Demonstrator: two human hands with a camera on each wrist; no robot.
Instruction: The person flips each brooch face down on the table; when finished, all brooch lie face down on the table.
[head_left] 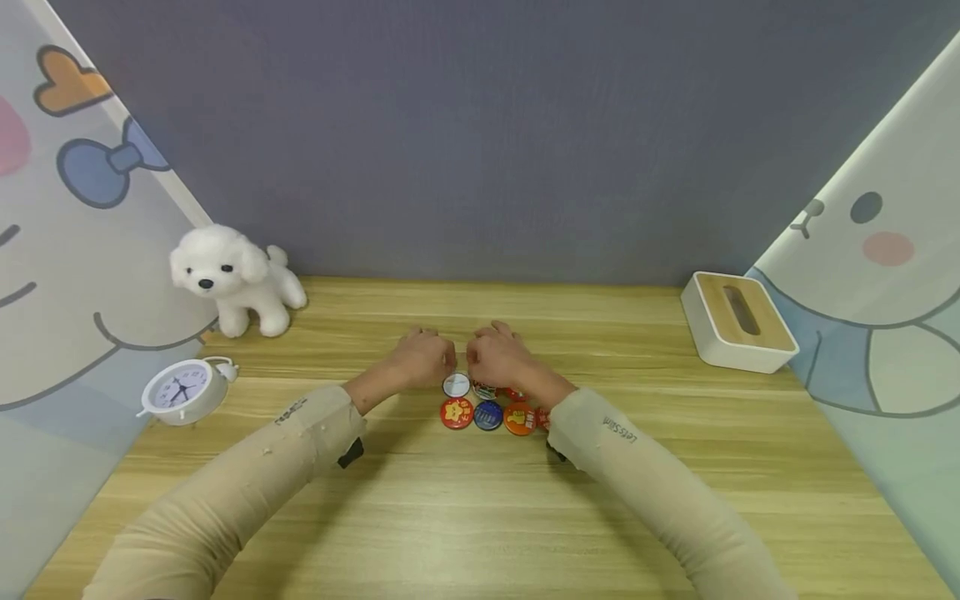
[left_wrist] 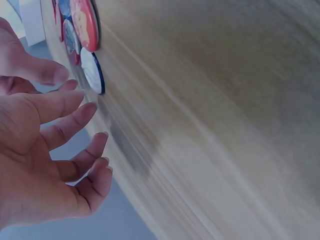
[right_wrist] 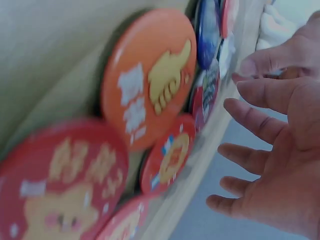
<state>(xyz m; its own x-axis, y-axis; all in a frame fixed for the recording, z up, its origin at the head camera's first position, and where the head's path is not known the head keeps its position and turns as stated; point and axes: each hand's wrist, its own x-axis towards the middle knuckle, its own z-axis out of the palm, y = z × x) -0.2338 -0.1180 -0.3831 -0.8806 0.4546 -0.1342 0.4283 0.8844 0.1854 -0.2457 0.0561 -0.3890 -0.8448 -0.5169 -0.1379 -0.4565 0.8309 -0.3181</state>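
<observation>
Colourful round badges [head_left: 487, 415] lie flat; two rows.

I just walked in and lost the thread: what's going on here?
A person's left grip and right grip are close together at two rows of round badges on the wooden tabletop. Neither visibly holds one; both look relaxed. The white badge lies nearest the left grip. A plush dog and alarm clock stand off to the left.

The head view is bright and fairly clear; soft shadows lie below the sleeves [head_left: 247, 479]; the table [head_left: 457, 508] has a pale shine; both wrist views look duller, the red badge [right_wrist: 65, 180] blurry.
</observation>
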